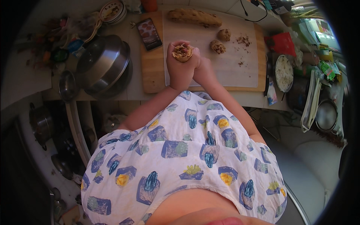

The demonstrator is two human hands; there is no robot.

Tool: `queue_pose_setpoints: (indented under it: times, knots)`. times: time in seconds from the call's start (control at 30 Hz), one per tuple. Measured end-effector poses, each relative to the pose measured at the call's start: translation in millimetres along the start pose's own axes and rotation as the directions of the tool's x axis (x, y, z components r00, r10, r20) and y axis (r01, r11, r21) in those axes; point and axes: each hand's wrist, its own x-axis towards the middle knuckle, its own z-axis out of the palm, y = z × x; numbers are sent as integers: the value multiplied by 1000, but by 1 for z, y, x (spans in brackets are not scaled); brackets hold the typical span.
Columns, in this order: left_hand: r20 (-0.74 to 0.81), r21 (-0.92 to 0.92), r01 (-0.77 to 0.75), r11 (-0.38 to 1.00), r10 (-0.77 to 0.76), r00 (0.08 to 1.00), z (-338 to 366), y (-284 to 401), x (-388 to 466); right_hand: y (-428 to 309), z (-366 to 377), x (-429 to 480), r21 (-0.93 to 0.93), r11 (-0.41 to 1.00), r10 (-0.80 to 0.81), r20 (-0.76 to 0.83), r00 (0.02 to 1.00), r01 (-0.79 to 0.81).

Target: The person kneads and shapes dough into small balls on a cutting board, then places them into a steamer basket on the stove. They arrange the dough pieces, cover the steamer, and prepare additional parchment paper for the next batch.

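My left hand (180, 74) curls around a piece of brown dough (182, 53) above the near left part of the board. The dough's rough, ragged top faces up and shows reddish and pale bits inside. My right hand (204, 69) presses against the left one from the right; its fingers are mostly hidden, so its grip on the dough does not show. Beyond them, two lumps of similar dough, one rounder (224, 35) and one rough (218, 47), sit on a pale mat (230, 70). A long dough log (194, 18) lies along the mat's far edge.
The mat covers a wooden board (153, 70). Crumbs (243, 40) are scattered at its right. A phone (149, 33) rests at the board's left, beside a large metal bowl (104, 64). On the right are a red packet (280, 45) and a container of white contents (284, 73).
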Motion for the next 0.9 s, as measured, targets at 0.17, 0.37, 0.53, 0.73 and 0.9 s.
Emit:
queue_pose_setpoints:
  times: [0.17,0.37,0.53,0.73,0.9]
  knots:
    - [-5,-291,288,912,-303,953,0,9,-4,35,2,6,-78,995,-75,-106,992,67]
    - [110,-270,40,962,-10,994,8,61,8,157,-24,-21,-48,892,435,-186,881,-450]
    - [125,-47,-19,999,25,992,1,-32,50,131,-14,-59,177,905,421,-255,870,-386]
    - [124,280,-91,956,58,991,-4,-109,76,120,-11,-58,424,857,424,-256,869,-293]
    - [259,597,-229,769,86,962,-25,-119,76,76,-15,-63,572,711,562,-112,820,-409]
